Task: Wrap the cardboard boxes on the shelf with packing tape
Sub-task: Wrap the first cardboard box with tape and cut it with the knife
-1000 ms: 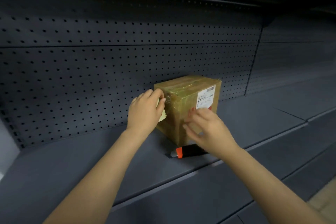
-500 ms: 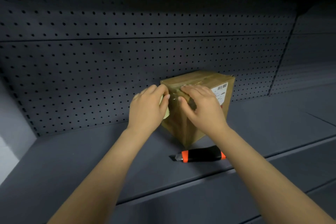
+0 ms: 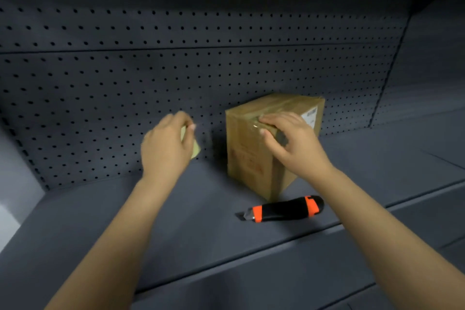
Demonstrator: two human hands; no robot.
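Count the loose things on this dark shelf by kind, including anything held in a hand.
Brown cardboard box: 1
Black utility knife with orange bands: 1
Pale yellow tape roll, gripped by the left hand: 1
Total: 3

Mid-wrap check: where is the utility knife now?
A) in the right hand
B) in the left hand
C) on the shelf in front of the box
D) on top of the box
C: the utility knife lies on the shelf in front of the box.
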